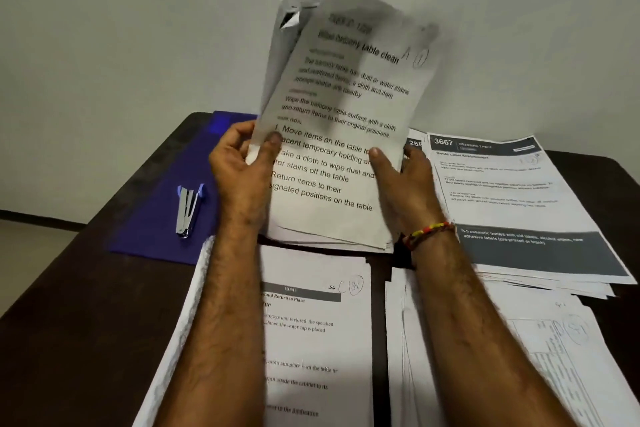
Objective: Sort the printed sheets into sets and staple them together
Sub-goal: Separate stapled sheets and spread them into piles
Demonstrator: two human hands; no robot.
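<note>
1. Centrally, a sheaf of printed sheets [332,135] is held up over a dark table [86,305], its lower edge just above the tabletop and its top leaning back toward the pale wall [138,28].
2. The sheaf is pinched at its left edge by the left hand [239,163], thumb on the front page and fingers hidden behind.
3. The right side is gripped by the right hand [401,177], thumb pressed on the front and fingers curled round the edge; a braided red, yellow and black thread band [429,232] is worn on that wrist.
4. The paper is thin, white and floppy; the upper pages are fanned apart and blurred, so only the larger lower lines can be read.
5. A small metal stapler [188,210] with blue plastic trim lies on a flat purple folder [166,204], left of the hands.
6. Three more paper piles lie flat: one with a dark header and footer band [519,191] at the right, one [322,340] between the forearms, one [519,357] at the lower right with a faint table and pen scribbles.
7. The two near piles are cut off by the lower edge, and the middle one is partly covered by the left forearm.
</note>
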